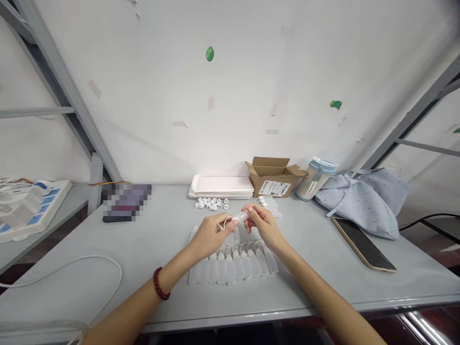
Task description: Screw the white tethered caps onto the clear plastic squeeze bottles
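Above the middle of the table, both hands hold one small translucent plastic bottle (244, 216). My left hand (210, 235) pinches its white cap end, where a thin white loop sticks out. The fingers of my right hand (266, 225) are closed around the bottle's clear body. Below them, several similar bottles (230, 269) with white loops lie side by side in a row on the table. Behind my hands is a loose cluster of small white caps (211, 204). A few more clear bottles (273, 209) lie behind my right hand, partly hidden by it.
Along the wall stand a stack of white trays (224, 186), an open cardboard box (275, 179) and a tumbler (314, 181). Right are a blue fabric bag (359, 201) and a phone (364, 245). Left are a blurred dark item (125, 203) and a white cable (118, 268).
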Available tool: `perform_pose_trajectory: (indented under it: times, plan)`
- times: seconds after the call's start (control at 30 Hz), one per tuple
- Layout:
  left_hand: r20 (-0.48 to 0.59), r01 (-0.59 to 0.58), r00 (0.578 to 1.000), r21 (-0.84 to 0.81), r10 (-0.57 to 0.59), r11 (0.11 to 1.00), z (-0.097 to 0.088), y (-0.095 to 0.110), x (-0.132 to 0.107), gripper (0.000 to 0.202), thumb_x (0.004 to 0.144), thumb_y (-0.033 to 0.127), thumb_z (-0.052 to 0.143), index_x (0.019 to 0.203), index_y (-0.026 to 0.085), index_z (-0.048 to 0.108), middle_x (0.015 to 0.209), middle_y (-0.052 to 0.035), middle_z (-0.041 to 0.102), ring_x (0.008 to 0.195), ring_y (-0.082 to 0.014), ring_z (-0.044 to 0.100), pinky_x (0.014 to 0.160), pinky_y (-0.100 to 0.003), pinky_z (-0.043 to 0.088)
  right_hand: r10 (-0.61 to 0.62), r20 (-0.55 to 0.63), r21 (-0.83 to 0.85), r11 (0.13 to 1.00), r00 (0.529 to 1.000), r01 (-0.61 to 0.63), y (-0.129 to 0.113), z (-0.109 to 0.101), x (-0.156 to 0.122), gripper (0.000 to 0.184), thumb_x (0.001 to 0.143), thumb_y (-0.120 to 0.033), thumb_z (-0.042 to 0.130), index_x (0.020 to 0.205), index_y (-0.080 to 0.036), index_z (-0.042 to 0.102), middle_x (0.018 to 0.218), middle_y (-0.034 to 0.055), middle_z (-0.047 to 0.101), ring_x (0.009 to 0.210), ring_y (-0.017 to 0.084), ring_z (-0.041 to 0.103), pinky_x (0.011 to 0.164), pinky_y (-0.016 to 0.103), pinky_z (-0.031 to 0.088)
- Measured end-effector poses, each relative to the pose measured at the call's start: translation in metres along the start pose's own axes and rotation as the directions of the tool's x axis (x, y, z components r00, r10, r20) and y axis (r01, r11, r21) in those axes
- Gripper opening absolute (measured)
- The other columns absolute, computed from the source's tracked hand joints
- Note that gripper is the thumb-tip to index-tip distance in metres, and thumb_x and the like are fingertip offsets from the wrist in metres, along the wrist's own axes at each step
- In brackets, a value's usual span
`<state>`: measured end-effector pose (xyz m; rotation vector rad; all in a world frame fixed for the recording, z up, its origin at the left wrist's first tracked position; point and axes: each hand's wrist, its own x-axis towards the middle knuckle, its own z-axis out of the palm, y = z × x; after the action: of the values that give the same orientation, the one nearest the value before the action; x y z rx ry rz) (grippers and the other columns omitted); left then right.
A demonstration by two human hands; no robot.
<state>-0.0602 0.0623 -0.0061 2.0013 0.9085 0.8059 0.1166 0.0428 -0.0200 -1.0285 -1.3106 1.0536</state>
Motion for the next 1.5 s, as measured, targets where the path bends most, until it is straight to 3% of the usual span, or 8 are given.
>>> perform_pose_trajectory:
  times: [0.23,0.5,0.73,0.9,1.07,1.27,1.37,1.5]
  plan:
    - [-0.019,-0.027,0.999,-0.014,0.027,1.0,-0.003,0.0,0.001,0.028,0.087,0.035,0.046,0.074,0.016,0.062,0.07,-0.0012,0.063,0.063,-0.0133,0.054,0.058,-0.023,0.042,-0.043,0.017,-0.118,0.992,0.999,0.045,-0.004,0.001,-0.004,0.035,0.079,-0.051,0.058,0.089,-0.017,0.055,0.055,-0.0054,0.052,0.044,0.01,0.048,0.047,0.025,0.038]
    - [-0.118,-0.359,0.885,0.443,0.45,0.821,0.008,-0.019,-0.002,0.023,0.092,0.023,0.039,0.088,0.016,0.061,0.069,-0.0041,0.058,0.065,-0.0156,0.049,0.062,-0.027,0.037,0.014,-0.007,-0.048,0.999,1.0,-0.015,0.001,0.001,-0.003,0.035,0.077,-0.051,0.058,0.081,-0.017,0.055,0.046,-0.008,0.045,0.038,0.009,0.043,0.041,0.023,0.037]
    - [-0.055,-0.085,0.994,0.144,0.093,0.986,0.002,-0.005,0.001,0.034,0.091,0.037,0.04,0.075,0.017,0.063,0.068,-0.0015,0.062,0.063,-0.0141,0.054,0.055,-0.023,0.039,0.043,0.022,0.059,0.997,0.999,-0.044,0.001,0.001,-0.001,0.036,0.076,-0.051,0.062,0.083,-0.017,0.055,0.051,-0.0058,0.051,0.042,0.009,0.049,0.045,0.024,0.041]
    - [0.042,0.024,0.999,0.073,-0.027,0.997,-0.003,-0.001,0.001,0.04,0.088,0.041,0.041,0.062,0.016,0.057,0.059,0.0002,0.057,0.056,-0.013,0.05,0.052,-0.022,0.036,0.061,0.052,0.047,0.997,0.997,-0.064,0.004,0.003,-0.002,0.035,0.077,-0.052,0.06,0.082,-0.017,0.054,0.052,-0.0053,0.053,0.043,0.009,0.049,0.045,0.023,0.041]
    - [-0.029,-0.129,0.99,0.238,0.14,0.963,0.001,-0.008,-0.002,0.037,0.089,0.033,0.042,0.059,0.016,0.054,0.056,0.0009,0.05,0.054,-0.0118,0.044,0.051,-0.023,0.031,0.087,0.046,0.019,0.996,0.995,-0.088,0.006,0.002,-0.001,0.035,0.077,-0.052,0.058,0.079,-0.017,0.054,0.049,-0.0059,0.053,0.038,0.009,0.048,0.041,0.022,0.039]
    - [-0.048,-0.368,0.872,0.592,0.487,0.718,0.011,-0.019,-0.005,0.026,0.093,0.023,0.039,0.078,0.015,0.059,0.062,-0.002,0.053,0.057,-0.0145,0.047,0.055,-0.025,0.033,0.094,0.042,0.037,0.995,0.995,-0.096,0.003,-0.001,-0.001,0.035,0.075,-0.051,0.062,0.076,-0.016,0.055,0.047,-0.0056,0.052,0.037,0.009,0.048,0.041,0.023,0.038]
    - [-0.073,-0.363,0.861,0.604,0.503,0.71,0.014,-0.019,-0.004,0.026,0.093,0.024,0.04,0.079,0.015,0.06,0.064,-0.0027,0.056,0.059,-0.0152,0.05,0.055,-0.026,0.035,0.091,0.041,0.031,0.995,0.995,-0.092,0.0,0.0,-0.001,0.035,0.076,-0.051,0.061,0.075,-0.016,0.056,0.048,-0.0052,0.051,0.039,0.009,0.048,0.042,0.023,0.039]
    - [-0.154,-0.242,0.927,0.456,0.343,0.856,0.006,-0.02,0.003,0.02,0.089,0.027,0.047,0.083,0.017,0.064,0.07,-0.0026,0.063,0.063,-0.0151,0.056,0.058,-0.025,0.042,0.068,-0.048,0.012,0.998,0.996,-0.068,0.0,-0.006,0.004,0.035,0.077,-0.052,0.059,0.081,-0.017,0.056,0.052,-0.0044,0.053,0.043,0.01,0.05,0.045,0.024,0.041]
